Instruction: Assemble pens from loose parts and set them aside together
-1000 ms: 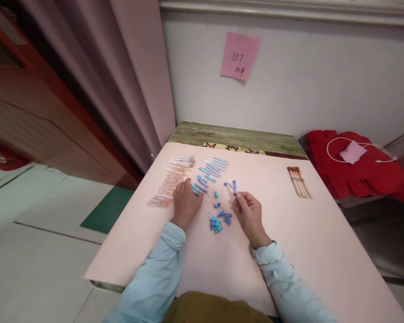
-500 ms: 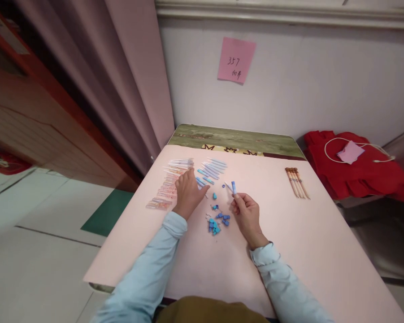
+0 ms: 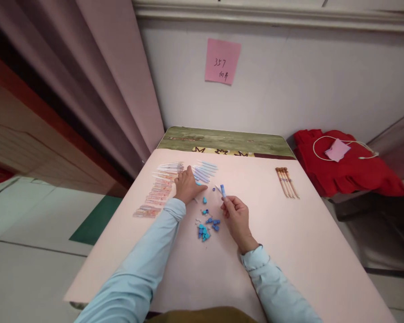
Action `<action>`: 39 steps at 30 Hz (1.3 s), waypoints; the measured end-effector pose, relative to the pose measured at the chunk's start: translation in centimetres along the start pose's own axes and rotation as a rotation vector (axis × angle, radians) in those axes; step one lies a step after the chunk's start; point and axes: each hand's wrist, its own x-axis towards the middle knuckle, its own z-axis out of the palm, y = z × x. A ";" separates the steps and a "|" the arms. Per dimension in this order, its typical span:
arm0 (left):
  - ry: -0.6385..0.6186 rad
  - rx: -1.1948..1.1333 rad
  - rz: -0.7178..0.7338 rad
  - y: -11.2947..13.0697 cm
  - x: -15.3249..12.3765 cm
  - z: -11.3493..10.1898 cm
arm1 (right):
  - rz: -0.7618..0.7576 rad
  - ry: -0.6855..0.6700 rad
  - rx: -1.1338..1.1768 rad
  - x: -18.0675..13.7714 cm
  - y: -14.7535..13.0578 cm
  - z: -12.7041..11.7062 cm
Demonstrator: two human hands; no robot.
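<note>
My right hand pinches a short blue pen part, held upright above the table; a thin white-tipped piece sticks out beside it. To the left, my left hand reaches over the blue pen pieces, thumb stretched apart from the fingers, partly covering them. Several slim light-blue and lilac pen barrels fan out just beyond it. Clear, pink-patterned barrels lie in a column on its left. Between and nearer than my hands is a loose heap of small blue and turquoise pieces, with a small dark-blue ring farther off.
Several wooden-looking pens lie side by side on the right of the pale table cover. A red cloth with a white cord and pink paper is beyond the right edge. A pink note hangs on the wall.
The view has swung slightly to the right, so everything sits farther left. My left hand has moved a little over the blue pieces; my right hand still holds the blue pen part.
</note>
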 end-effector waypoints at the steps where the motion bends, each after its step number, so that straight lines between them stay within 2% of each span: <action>1: 0.002 0.006 0.005 0.0 0.0 0.0 | 0.001 -0.003 -0.002 0.0 0.0 0.0; 9: 0.025 -0.031 0.020 0.2 -0.3 0.4 | 0.003 -0.009 -0.012 0.0 0.1 -0.3; 14: 0.057 -0.099 0.011 -2.6 0.9 -1.5 | 0.013 -0.008 0.003 -0.1 0.0 -0.3; 19: 0.002 -0.092 0.047 -5.1 1.0 -3.1 | 0.016 -0.013 0.025 -0.1 0.2 -0.3; 31: -0.016 -0.137 0.048 -3.9 1.3 -2.0 | 0.010 -0.015 0.011 -0.4 -0.3 -0.2; 36: 0.052 -0.192 0.059 -4.6 1.0 -2.3 | 0.010 -0.016 0.004 -0.3 -0.1 -0.2; 39: 0.005 -0.224 0.136 -5.4 0.4 -2.5 | 0.013 -0.011 -0.006 -0.2 0.1 -0.2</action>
